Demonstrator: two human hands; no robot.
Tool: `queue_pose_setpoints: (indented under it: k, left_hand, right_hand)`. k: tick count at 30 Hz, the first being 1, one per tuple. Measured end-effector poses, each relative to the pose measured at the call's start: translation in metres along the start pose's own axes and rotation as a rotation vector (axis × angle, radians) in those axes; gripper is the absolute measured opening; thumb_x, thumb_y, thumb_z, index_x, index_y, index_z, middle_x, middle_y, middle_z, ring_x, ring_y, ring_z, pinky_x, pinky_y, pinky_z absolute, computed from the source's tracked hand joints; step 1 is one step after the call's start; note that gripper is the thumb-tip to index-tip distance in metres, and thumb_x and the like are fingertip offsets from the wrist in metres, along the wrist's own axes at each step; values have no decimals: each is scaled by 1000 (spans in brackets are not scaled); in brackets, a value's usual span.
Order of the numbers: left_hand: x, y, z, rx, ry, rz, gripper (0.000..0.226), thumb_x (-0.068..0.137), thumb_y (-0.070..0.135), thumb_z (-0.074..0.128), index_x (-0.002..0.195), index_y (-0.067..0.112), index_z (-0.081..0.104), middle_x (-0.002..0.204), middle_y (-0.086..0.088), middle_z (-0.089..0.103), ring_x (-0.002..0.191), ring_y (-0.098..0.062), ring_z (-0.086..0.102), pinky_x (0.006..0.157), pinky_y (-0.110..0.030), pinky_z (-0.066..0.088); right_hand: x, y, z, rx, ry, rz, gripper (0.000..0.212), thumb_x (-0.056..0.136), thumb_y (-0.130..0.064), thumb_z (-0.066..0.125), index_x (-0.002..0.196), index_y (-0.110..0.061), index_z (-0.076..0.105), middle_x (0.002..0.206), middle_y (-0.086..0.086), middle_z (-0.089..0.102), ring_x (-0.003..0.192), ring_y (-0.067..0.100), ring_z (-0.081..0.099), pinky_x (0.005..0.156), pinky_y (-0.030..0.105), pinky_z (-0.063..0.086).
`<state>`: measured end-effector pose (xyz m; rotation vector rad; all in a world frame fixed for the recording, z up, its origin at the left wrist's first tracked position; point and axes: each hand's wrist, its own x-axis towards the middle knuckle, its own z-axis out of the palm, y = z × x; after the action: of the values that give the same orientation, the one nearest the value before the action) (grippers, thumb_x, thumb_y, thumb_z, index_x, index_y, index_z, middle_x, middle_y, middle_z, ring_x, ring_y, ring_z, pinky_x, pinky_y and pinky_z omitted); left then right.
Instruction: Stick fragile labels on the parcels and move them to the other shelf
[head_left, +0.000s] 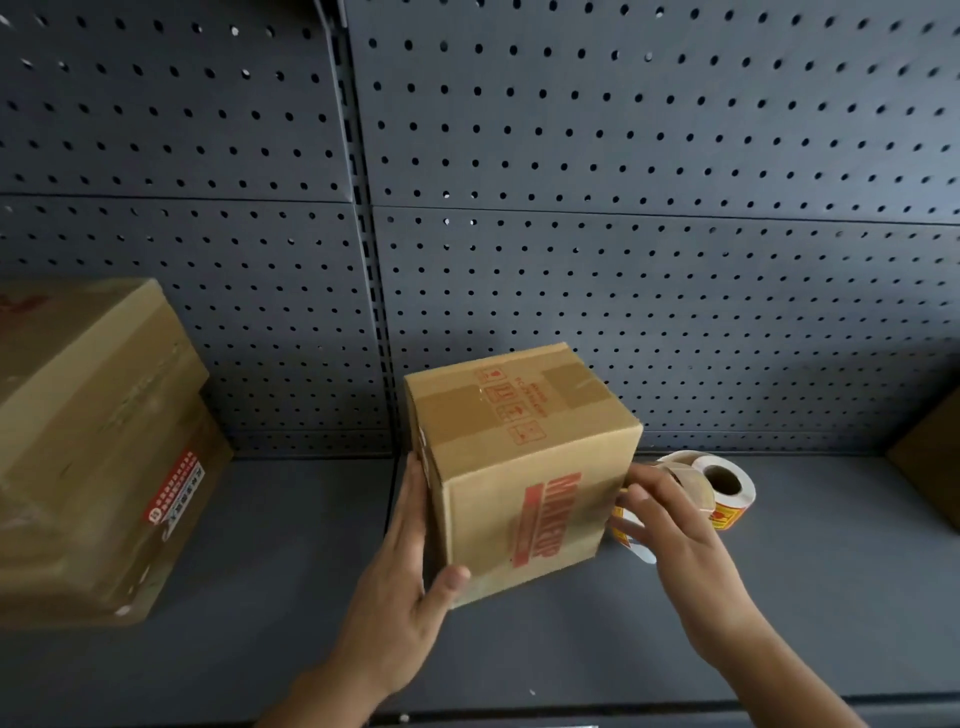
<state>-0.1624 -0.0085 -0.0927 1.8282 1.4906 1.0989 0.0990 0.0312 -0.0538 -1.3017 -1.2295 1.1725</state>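
Box (935, 462) partly beyond right edge

Small parcel (519, 467): brown cardboard carton, top seam closed with brown tape, red handling symbols on top, red block lettering on the near face, standing mid-shelf (291, 597). Large parcel (88, 447): taped carton with a red-and-white sticker, at 9 o'clock, well apart. Label roll (722, 483): at 3 o'clock, just beside, core hole visible, loose strip trailing toward the small parcel.

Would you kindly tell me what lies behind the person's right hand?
A roll of labels lies on its side on the shelf, core hole showing, a red-and-yellow label at its edge. The right hand covers its near part, so whether it pinches a label is unclear.
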Motion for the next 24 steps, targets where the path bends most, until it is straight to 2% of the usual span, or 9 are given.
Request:
queue_pose_setpoints:
  k: [3, 6, 9, 12, 13, 15, 17, 20, 24]
  left_hand:
    - [12, -10, -3, -4, -36, -34, 104, 74, 96, 27, 159, 44, -4, 166, 26, 8, 146, 1, 31, 104, -44, 51]
    - [21, -14, -6, -22, -52, -43, 99, 78, 92, 29, 160, 42, 3, 165, 23, 19, 144, -3, 38, 105, -47, 51]
    - [25, -16, -7, -48, -51, -61, 95, 82, 88, 34, 160, 41, 6, 163, 19, 25, 142, -4, 41, 105, -47, 50]
    - [22, -14, -4, -108, -64, -111, 90, 84, 83, 41, 158, 44, 9, 160, 20, 33, 141, -1, 42, 109, -38, 47]
    - [20, -12, -3, -141, -76, -129, 85, 86, 79, 44, 157, 46, 12, 155, 24, 39, 137, 3, 45, 108, -32, 47]
    - [16, -7, -2, -185, -94, -159, 69, 93, 65, 50, 153, 48, 22, 140, 32, 51, 127, 10, 51, 105, -23, 46]
    - [15, -1, -2, -192, -80, -175, 59, 94, 52, 53, 150, 44, 32, 130, 35, 58, 121, 12, 56, 102, -20, 48]
    - [16, 6, -7, -194, -44, -178, 61, 92, 50, 56, 150, 41, 37, 126, 34, 62, 116, 11, 59, 96, -14, 50]
    - [16, 15, -18, -191, 23, -211, 51, 91, 48, 59, 141, 42, 50, 115, 32, 69, 106, 9, 66, 89, -16, 55]
  right_hand:
    - [-14, 6, -1, -6, -17, -11, 29, 106, -11, 43, 116, -21, 68, 111, -6, 73, 109, 17, 69, 93, 32, 50]
    - [-22, 8, -1, -21, -36, -24, 28, 106, -8, 44, 118, -17, 67, 111, -3, 74, 110, 14, 68, 96, 32, 50]
    - [-23, 9, -3, -39, -54, -29, 28, 103, -9, 49, 123, -22, 64, 111, -7, 75, 109, 7, 68, 96, 27, 52]
    - [-18, 9, -3, -23, -102, -46, 44, 98, -9, 56, 138, -28, 53, 124, -17, 70, 121, -3, 60, 87, 11, 52]
    - [-15, 9, -3, -31, -132, -54, 53, 96, -11, 59, 144, -29, 47, 130, -19, 66, 127, -3, 56, 89, 11, 51]
    - [-11, 10, 0, -70, -198, -65, 67, 92, -15, 62, 152, -30, 36, 139, -14, 61, 133, 3, 52, 98, 20, 51]
    - [-8, 8, 5, -107, -241, -72, 64, 95, -9, 61, 151, -29, 37, 137, -8, 63, 130, 9, 57, 102, 27, 51]
    - [-7, 5, 11, -143, -222, -85, 54, 98, -5, 59, 144, -28, 45, 126, -9, 68, 122, 9, 62, 102, 30, 53]
    - [-6, -5, 12, -189, -147, -111, 51, 94, -26, 64, 141, -37, 48, 120, -13, 69, 114, 6, 65, 95, 33, 57]
